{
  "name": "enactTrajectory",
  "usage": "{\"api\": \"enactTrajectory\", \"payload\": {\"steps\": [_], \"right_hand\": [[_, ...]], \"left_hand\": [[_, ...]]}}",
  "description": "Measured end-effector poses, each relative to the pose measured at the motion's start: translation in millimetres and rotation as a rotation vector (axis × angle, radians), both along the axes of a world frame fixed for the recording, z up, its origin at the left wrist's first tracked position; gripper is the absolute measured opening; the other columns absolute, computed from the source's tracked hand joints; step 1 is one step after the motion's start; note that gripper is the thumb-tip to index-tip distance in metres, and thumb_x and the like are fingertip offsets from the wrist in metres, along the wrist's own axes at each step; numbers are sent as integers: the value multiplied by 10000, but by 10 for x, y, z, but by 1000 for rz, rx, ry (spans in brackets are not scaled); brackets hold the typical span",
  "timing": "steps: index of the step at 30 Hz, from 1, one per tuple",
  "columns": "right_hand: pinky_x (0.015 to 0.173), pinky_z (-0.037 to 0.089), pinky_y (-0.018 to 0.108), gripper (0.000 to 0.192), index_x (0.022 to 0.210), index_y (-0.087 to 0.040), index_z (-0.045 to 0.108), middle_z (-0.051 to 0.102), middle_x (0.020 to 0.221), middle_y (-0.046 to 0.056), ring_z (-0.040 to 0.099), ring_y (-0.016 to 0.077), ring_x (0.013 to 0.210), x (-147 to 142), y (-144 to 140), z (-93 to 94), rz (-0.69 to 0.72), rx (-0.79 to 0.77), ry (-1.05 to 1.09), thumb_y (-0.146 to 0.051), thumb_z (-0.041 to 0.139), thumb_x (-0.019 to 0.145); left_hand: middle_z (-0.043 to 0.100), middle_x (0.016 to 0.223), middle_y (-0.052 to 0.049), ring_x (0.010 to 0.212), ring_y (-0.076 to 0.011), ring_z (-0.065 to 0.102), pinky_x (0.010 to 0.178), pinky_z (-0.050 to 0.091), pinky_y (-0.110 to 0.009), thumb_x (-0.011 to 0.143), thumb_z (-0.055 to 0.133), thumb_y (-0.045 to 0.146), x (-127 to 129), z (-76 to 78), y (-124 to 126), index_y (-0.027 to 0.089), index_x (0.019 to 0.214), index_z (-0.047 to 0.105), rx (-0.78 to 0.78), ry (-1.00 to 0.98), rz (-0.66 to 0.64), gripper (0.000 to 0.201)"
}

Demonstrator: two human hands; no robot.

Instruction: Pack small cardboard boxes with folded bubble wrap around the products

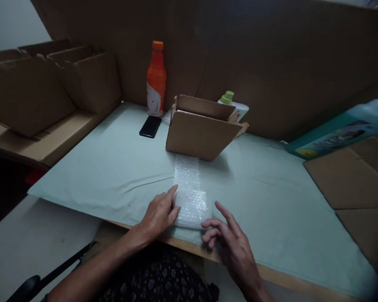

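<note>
A strip of clear bubble wrap (187,176) lies on the pale green cloth near the table's front edge. Its near part is folded into a thicker pad (192,209); whether anything is inside cannot be seen. My left hand (160,213) rests along the pad's left edge, index finger stretched out and thumb apart. On the other side, my right hand (231,237) hovers at the near right corner with its fingers spread, holding nothing. Just beyond the strip's far end stands an opened cardboard box (201,132).
An orange bottle (156,79) and a black phone (150,126) are at the back left. Behind the box leans a white bottle with a green cap (227,97). Cardboard boxes (88,79) stand left; a teal jug (340,130) and a cardboard piece (355,180) lie right.
</note>
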State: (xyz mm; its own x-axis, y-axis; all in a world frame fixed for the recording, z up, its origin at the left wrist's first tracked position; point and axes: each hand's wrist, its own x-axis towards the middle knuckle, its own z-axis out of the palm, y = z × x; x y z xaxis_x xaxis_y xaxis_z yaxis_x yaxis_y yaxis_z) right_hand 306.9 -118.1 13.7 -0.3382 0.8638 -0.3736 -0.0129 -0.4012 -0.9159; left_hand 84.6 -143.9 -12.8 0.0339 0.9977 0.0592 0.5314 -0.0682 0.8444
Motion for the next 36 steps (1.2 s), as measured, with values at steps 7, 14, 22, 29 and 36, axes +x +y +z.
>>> {"api": "enactTrajectory", "payload": {"steps": [7,14,22,29,36], "right_hand": [[982,513,514,461,1332,-259,606,644,1350,133,600,323,1236,147,118,-189,315,1151,-665,-241,665,875],[912,544,457,322,1168,-229,678,739,1189,92,677,252,1108,5,396,-180,558,1246,-633,-97,485,948],[826,564,367,230,1192,-220,644,740,1100,80,702,217,968,-72,439,-53,326,1085,-601,-247,552,983],[891,520,482,292,1227,-177,622,694,1239,146,641,298,1114,-83,371,-206,459,1441,-733,-207,598,938],[818,559,366,254,1231,-221,625,761,1077,55,703,198,928,-164,451,-155,471,1110,-614,-245,545,990]], "left_hand": [[671,847,-58,794,-246,598,799,502,-423,886,546,212,9,-230,279,148,1487,384,57,388,72,625],[608,1292,-109,1180,-283,538,1008,460,-458,888,622,262,-91,87,-108,249,1452,407,234,147,-80,604],[669,905,-75,825,-235,587,767,515,-401,941,504,178,-29,-66,-141,160,1367,511,152,223,71,426],[600,1214,-154,1109,-301,540,938,467,-482,939,546,213,-56,-55,-60,148,1385,475,279,372,128,456],[661,998,-62,917,-216,572,853,478,-378,962,490,141,-105,7,-193,195,1417,431,229,216,-10,462]]}}
